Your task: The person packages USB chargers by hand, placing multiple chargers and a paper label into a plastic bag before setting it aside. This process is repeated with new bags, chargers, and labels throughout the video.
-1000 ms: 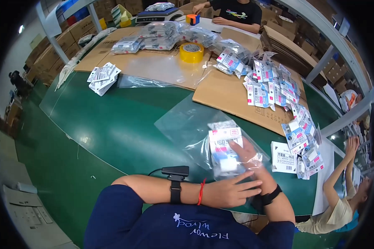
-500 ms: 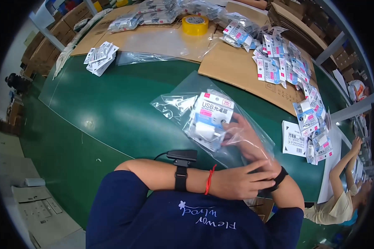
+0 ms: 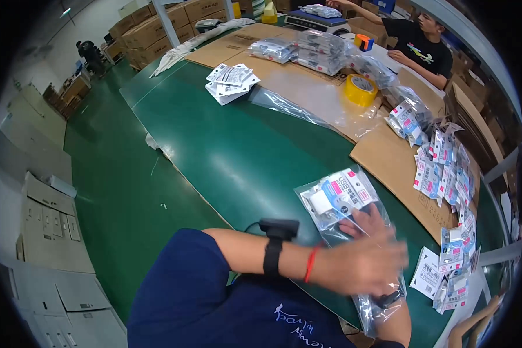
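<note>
Head view: clear plastic bag (image 3: 354, 232) of packaged items pinned flat under spread left hand (image 3: 365, 264), right hand (image 3: 365, 223) fingers beneath, grip indiscernible.

Navy short-sleeved shirt (image 3: 214, 301), black wrist strap (image 3: 272, 257) with device, red string bracelet (image 3: 311, 263)

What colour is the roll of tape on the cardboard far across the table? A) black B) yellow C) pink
B: the roll of tape is bright yellow and lies on the brown cardboard sheet, beside clear bags of packets.
</note>
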The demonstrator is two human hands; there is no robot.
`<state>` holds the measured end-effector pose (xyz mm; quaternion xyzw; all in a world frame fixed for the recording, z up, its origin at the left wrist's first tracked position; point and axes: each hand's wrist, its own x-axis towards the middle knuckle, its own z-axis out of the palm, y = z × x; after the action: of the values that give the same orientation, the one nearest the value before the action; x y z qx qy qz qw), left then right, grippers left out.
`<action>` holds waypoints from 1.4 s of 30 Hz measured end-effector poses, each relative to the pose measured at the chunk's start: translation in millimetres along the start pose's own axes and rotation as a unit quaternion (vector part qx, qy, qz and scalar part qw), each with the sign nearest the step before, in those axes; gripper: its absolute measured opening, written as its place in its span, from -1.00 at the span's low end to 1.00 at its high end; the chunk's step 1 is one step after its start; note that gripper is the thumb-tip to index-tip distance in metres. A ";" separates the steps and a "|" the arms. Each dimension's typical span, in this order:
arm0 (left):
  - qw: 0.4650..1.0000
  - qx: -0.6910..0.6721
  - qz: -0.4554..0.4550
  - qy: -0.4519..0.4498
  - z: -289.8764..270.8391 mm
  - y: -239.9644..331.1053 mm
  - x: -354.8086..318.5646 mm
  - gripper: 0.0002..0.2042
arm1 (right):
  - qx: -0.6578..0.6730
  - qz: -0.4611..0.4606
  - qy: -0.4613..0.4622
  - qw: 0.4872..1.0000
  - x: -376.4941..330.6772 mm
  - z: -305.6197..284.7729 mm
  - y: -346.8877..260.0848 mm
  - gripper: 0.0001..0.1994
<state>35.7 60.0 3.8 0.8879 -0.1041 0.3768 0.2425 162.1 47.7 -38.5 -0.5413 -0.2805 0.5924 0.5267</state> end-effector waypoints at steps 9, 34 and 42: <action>0.899 0.074 -0.431 -0.001 -52.0 -121.5 -68.4 -0.38 | 0.021 -0.021 0.076 0.997 10.6 13.4 -2.7 -0.37; 0.946 0.244 -0.213 -0.014 -21.5 -68.3 -28.5 -0.56 | -0.056 -0.055 -0.082 0.994 13.2 -9.7 13.0 -0.37; 0.903 0.308 -0.255 -0.157 -31.9 -83.4 -49.8 -0.48 | -0.192 0.099 -0.149 0.965 -83.8 -81.4 -23.4 -0.51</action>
<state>12.1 148.1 -42.3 0.9622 0.2107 0.1709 0.0250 234.0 -42.7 -9.3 -0.5629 -0.4091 0.6508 0.3037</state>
